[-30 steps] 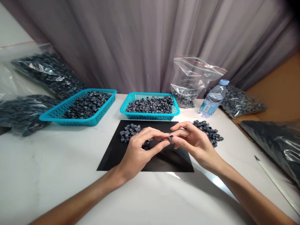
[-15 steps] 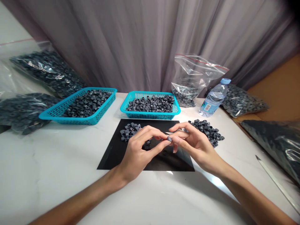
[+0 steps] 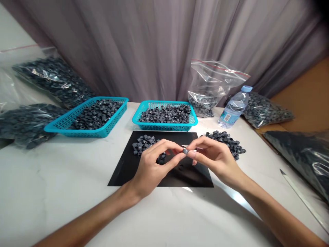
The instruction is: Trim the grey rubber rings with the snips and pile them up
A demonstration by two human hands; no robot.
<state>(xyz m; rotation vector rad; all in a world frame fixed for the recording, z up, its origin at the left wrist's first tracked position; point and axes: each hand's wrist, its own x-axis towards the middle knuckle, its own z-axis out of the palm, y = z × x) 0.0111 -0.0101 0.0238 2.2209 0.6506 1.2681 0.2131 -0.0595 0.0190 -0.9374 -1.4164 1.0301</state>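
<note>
I count two hands, two blue baskets, five clear bags, one bottle, one black mat and two piles of little grey rings. The rings are too many for me to count.

The left basket [image 3: 74, 131] and the middle basket [image 3: 164, 126] both have lots of rings in them. Two bags [image 3: 55, 80] on the left and one bag [image 3: 204, 104] behind the middle basket have rings too. Two more bags [image 3: 266, 109] are on the right; I can't tell what fills the nearer one. The bottle [image 3: 232, 108] has a blue cap.

One pile [image 3: 144, 142] is on the mat [image 3: 122, 173], and the other pile [image 3: 228, 140] is just beside it, behind my right hand [image 3: 218, 159].

My left hand [image 3: 151, 166] pinches one grey ring [image 3: 185, 151] between thumb and finger. My right thumb and finger pinch its other side, so my fingertips almost meet. The ring is up over the mat.
</note>
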